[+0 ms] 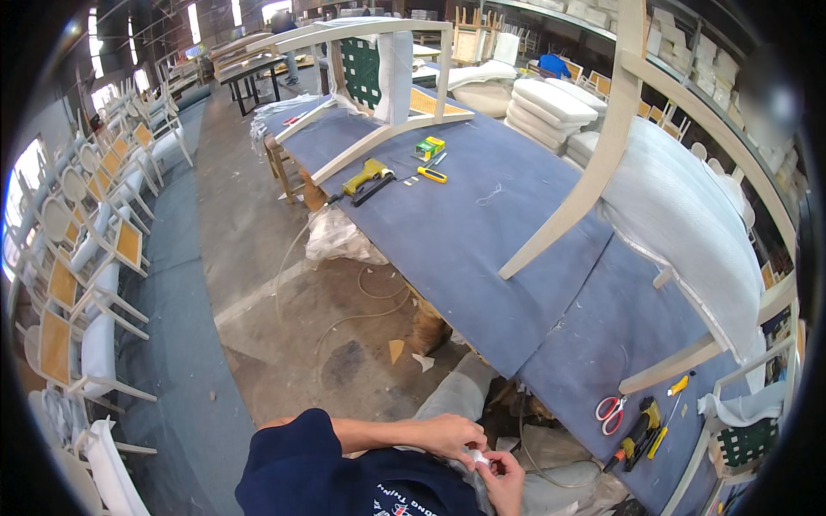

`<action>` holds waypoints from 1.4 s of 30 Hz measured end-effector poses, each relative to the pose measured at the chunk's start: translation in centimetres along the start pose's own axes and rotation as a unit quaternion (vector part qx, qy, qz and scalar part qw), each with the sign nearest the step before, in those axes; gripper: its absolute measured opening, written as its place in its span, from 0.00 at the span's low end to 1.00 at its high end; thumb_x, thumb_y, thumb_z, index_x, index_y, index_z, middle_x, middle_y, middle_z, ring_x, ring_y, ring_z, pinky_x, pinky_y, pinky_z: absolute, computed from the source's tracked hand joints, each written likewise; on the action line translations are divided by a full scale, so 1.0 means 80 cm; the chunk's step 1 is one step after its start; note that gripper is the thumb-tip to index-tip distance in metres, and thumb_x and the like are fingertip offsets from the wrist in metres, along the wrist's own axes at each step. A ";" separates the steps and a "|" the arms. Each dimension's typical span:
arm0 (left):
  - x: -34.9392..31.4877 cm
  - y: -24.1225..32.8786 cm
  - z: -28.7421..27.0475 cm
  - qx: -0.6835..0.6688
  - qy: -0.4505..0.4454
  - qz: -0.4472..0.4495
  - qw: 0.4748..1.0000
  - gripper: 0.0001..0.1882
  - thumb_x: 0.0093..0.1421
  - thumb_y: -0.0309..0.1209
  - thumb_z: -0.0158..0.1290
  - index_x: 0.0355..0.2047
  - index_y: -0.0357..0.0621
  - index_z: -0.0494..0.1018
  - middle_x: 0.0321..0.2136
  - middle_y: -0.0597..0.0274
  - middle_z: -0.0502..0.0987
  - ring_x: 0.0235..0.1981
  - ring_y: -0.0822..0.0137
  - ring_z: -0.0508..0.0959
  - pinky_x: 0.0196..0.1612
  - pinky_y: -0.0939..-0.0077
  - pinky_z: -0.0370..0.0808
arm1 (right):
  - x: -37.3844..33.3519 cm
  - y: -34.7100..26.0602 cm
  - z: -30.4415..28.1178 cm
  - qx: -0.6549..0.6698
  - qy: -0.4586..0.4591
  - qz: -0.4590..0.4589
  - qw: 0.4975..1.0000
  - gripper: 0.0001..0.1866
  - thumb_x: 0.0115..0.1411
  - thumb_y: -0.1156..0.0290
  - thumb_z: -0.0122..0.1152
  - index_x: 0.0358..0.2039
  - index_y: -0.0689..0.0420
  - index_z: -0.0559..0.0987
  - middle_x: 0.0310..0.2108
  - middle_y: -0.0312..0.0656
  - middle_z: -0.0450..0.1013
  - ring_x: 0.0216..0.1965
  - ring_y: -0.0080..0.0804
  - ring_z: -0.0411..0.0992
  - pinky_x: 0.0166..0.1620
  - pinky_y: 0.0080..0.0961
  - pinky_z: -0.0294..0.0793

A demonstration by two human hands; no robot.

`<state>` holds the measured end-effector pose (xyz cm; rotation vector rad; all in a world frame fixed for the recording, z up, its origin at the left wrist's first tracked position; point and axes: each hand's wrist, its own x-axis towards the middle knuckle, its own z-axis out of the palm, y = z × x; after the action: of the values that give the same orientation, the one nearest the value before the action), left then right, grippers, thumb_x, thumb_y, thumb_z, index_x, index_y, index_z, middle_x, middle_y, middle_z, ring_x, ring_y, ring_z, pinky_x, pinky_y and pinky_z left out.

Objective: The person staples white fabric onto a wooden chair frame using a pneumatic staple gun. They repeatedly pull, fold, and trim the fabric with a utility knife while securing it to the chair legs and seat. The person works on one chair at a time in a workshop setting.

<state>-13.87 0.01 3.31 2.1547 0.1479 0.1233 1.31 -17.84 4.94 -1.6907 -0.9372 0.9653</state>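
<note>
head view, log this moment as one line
left hand: holding small white item | right hand: holding same item | blue table: red-handled scissors, upholstered chair

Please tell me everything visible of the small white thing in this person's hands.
The small white thing is plain and pale, mostly covered by fingers, so its full shape and material can't be told. The fingers of the left hand and right hand close around it. It is held in front of the dark shirt, off the blue tabletop.
</note>
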 end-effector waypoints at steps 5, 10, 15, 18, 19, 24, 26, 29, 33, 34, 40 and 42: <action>0.037 0.001 -0.009 -0.065 -0.023 -0.052 0.996 0.14 0.61 0.41 0.64 0.41 0.46 0.80 0.31 0.57 0.84 0.34 0.54 0.84 0.38 0.61 0.77 | 0.001 0.012 0.001 0.119 0.063 -0.003 0.991 0.19 0.65 0.75 0.67 0.56 0.55 0.79 0.43 0.34 0.75 0.42 0.19 0.71 0.46 0.16 0.71; 0.078 0.026 -0.016 -0.137 0.024 -0.081 0.987 0.09 0.66 0.31 0.59 0.44 0.43 0.80 0.34 0.60 0.84 0.37 0.65 0.84 0.43 0.69 0.79 | 0.023 0.027 -0.005 0.145 0.201 -0.027 0.968 0.28 0.61 0.77 0.69 0.62 0.58 0.73 0.54 0.40 0.74 0.53 0.28 0.75 0.50 0.26 0.77; 0.107 0.030 0.011 -0.351 0.131 -0.048 0.926 0.11 0.67 0.20 0.57 0.49 0.33 0.77 0.45 0.64 0.81 0.45 0.74 0.80 0.48 0.77 0.77 | 0.039 -0.027 -0.034 0.379 0.154 0.008 0.912 0.21 0.65 0.77 0.67 0.58 0.60 0.76 0.55 0.40 0.74 0.54 0.27 0.74 0.57 0.26 0.73; 0.163 0.071 0.004 -0.281 0.094 -0.005 0.955 0.14 0.63 0.19 0.58 0.50 0.36 0.78 0.43 0.60 0.82 0.46 0.72 0.81 0.50 0.74 0.77 | 0.043 -0.034 -0.073 0.289 0.259 -0.157 0.908 0.18 0.64 0.79 0.68 0.54 0.61 0.79 0.53 0.42 0.75 0.55 0.29 0.74 0.58 0.27 0.73; 0.190 0.089 -0.011 -0.233 0.071 0.010 0.970 0.14 0.62 0.19 0.58 0.49 0.36 0.77 0.44 0.58 0.82 0.48 0.71 0.81 0.52 0.73 0.77 | 0.047 -0.037 -0.088 0.293 0.300 -0.192 0.887 0.16 0.62 0.83 0.67 0.51 0.63 0.80 0.52 0.45 0.77 0.56 0.32 0.74 0.59 0.30 0.72; 0.345 0.228 -0.149 0.249 0.114 0.422 0.864 0.22 0.50 0.28 0.67 0.47 0.52 0.81 0.53 0.62 0.80 0.56 0.53 0.79 0.51 0.53 0.73 | 0.027 -0.083 -0.169 0.264 0.433 -0.270 0.819 0.14 0.63 0.88 0.63 0.49 0.65 0.78 0.50 0.51 0.79 0.50 0.33 0.79 0.54 0.29 0.80; 0.404 0.301 -0.192 0.353 0.156 0.467 0.796 0.24 0.52 0.32 0.67 0.51 0.53 0.79 0.57 0.61 0.77 0.62 0.53 0.73 0.59 0.50 0.68 | 0.029 -0.093 -0.200 0.249 0.454 -0.279 0.808 0.13 0.63 0.87 0.63 0.49 0.66 0.78 0.46 0.51 0.81 0.47 0.32 0.79 0.52 0.28 0.80; 0.486 0.366 -0.221 0.455 0.155 0.508 0.715 0.26 0.52 0.37 0.68 0.53 0.51 0.77 0.56 0.63 0.77 0.65 0.57 0.70 0.65 0.50 0.62 | 0.034 -0.110 -0.227 0.241 0.480 -0.325 0.778 0.12 0.63 0.85 0.64 0.47 0.65 0.78 0.43 0.49 0.81 0.41 0.29 0.79 0.46 0.24 0.79; 0.533 0.360 -0.267 0.515 0.012 0.511 0.688 0.20 0.50 0.34 0.67 0.43 0.48 0.77 0.51 0.63 0.78 0.64 0.58 0.71 0.65 0.51 0.62 | 0.031 -0.120 -0.261 0.153 0.508 -0.342 0.776 0.12 0.62 0.82 0.66 0.47 0.65 0.79 0.40 0.48 0.81 0.39 0.29 0.79 0.43 0.23 0.78; 0.533 0.359 -0.284 0.492 -0.009 0.522 0.697 0.18 0.48 0.33 0.67 0.40 0.48 0.76 0.50 0.63 0.78 0.64 0.58 0.72 0.65 0.51 0.63 | 0.026 -0.119 -0.267 0.151 0.501 -0.317 0.791 0.13 0.63 0.82 0.66 0.48 0.65 0.79 0.40 0.48 0.81 0.40 0.29 0.79 0.44 0.23 0.78; 0.538 0.356 -0.294 0.436 0.011 0.544 0.717 0.16 0.43 0.30 0.65 0.31 0.46 0.72 0.45 0.61 0.78 0.60 0.50 0.73 0.59 0.52 0.68 | 0.026 -0.113 -0.291 0.145 0.428 -0.288 0.844 0.17 0.69 0.77 0.62 0.56 0.66 0.77 0.46 0.43 0.78 0.47 0.26 0.76 0.51 0.22 0.75; 0.540 0.349 -0.293 0.429 0.038 0.541 0.723 0.16 0.44 0.31 0.66 0.31 0.45 0.73 0.44 0.59 0.78 0.58 0.46 0.73 0.57 0.53 0.69 | 0.032 -0.127 -0.291 0.162 0.400 -0.300 0.851 0.18 0.70 0.76 0.59 0.59 0.65 0.75 0.47 0.42 0.77 0.49 0.26 0.76 0.52 0.23 0.75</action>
<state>27.00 10.48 40.85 2.8473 -1.2898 0.9778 21.84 -20.97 19.83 -1.1953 -0.6058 -0.0436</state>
